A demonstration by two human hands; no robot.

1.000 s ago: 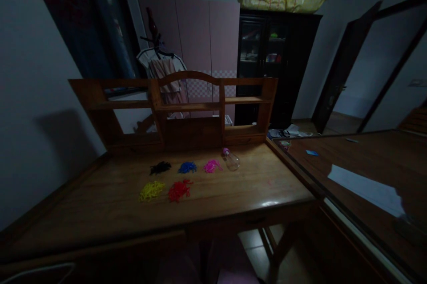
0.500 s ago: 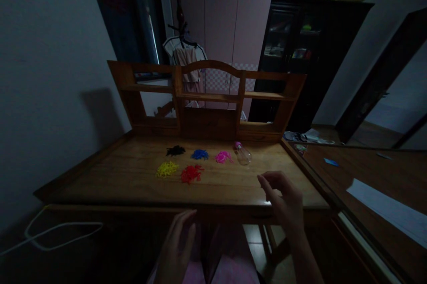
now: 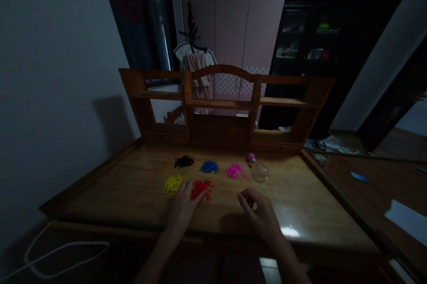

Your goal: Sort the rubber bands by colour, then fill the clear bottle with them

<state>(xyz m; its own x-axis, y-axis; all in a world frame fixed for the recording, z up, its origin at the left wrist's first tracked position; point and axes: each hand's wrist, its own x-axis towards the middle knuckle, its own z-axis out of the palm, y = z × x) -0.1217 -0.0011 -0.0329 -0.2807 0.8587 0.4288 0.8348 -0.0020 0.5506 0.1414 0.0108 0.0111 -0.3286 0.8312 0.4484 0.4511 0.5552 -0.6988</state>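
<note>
A pile of thin red pieces (image 3: 199, 189), too small to name, lies near the middle of the wooden desk. My left hand (image 3: 183, 199) reaches over its left side, thumb and fingers apart around the pieces. Yellow pieces (image 3: 172, 184) lie just left of that hand. To the right, my right hand (image 3: 258, 210) hovers low above the desk with curled fingers, thumb and forefinger tips close together; whatever they may hold is hidden. Behind are piles of black pieces (image 3: 183, 161), blue pieces (image 3: 210, 167) and pink pieces (image 3: 235, 171). A clear bottle (image 3: 259, 171) with a pink cap lies on its side.
A wooden shelf unit (image 3: 220, 104) stands along the back of the desk (image 3: 133, 186). A wall (image 3: 66, 75) borders the left. At right, a brown surface (image 3: 347, 190) holds white paper (image 3: 407, 221) and a blue card (image 3: 359, 177). A white cable (image 3: 66, 245) hangs at lower left.
My left hand has moved from below the desk edge up and forward to the red pile. My right hand has shifted left, nearer the red pile. The view has tilted slightly.
</note>
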